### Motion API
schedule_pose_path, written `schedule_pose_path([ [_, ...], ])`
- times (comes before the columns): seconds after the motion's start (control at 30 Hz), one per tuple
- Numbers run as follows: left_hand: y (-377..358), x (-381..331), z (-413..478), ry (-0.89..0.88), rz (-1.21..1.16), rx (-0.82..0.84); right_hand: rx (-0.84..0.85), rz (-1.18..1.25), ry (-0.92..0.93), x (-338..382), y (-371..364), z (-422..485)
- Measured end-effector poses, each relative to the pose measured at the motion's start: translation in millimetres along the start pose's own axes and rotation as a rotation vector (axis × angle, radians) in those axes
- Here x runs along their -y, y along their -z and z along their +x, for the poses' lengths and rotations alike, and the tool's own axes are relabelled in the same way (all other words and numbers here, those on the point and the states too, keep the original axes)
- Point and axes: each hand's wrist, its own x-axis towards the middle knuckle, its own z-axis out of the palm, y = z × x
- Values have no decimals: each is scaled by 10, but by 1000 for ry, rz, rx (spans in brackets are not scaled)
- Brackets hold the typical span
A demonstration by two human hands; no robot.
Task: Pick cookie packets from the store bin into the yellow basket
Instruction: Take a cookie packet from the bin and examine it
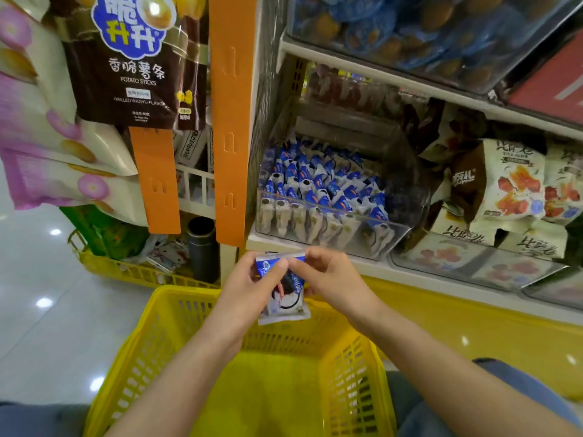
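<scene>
Nearest to us, the yellow plastic lattice basket (347, 373) is sitting low in front of the person, its solid bottom showing bare yellow. Both bare forearms are reaching forward over it, converging at its far rim. The left hand (249, 285) is curling its fingers and thumb round the left side of a small blue-and-white cookie packet (285, 301), while the right hand (331, 279) is pinching the packet's top right corner, thumb tips nearly meeting along the crimped upper edge. So both hands are closed on that one packet. It is hanging upright, its lower end overlapping the basket's far rim in this view, just below the shelf edge.

Right behind the hands, a clear plastic store bin (407, 190) is resting on the white shelf (410, 279), packed with rows of matching blue-and-white packets (315, 181) standing on end. To its right, cream snack bags with red fruit prints (511, 184) are crowding another bin. Two orange plastic hanging strips (232, 121) are dangling at the shelf's left end, beside a brown potato-stick bag (132, 64). Down on the glossy white floor (47, 310), a second yellow basket (126, 272) is sitting near a black cylindrical flask (203, 247).
</scene>
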Motion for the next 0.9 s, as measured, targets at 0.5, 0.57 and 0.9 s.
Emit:
schedule_pose_path([
  [0.5,49,22,-69,-505,413,-305,-85,-39,-53,0,-24,-16],
  [0.57,40,12,-84,-587,447,-284,-77,21,-106,25,-11,-13],
  [0.9,80,40,-80,-612,583,-139,-261,-452,199,13,2,-126],
])
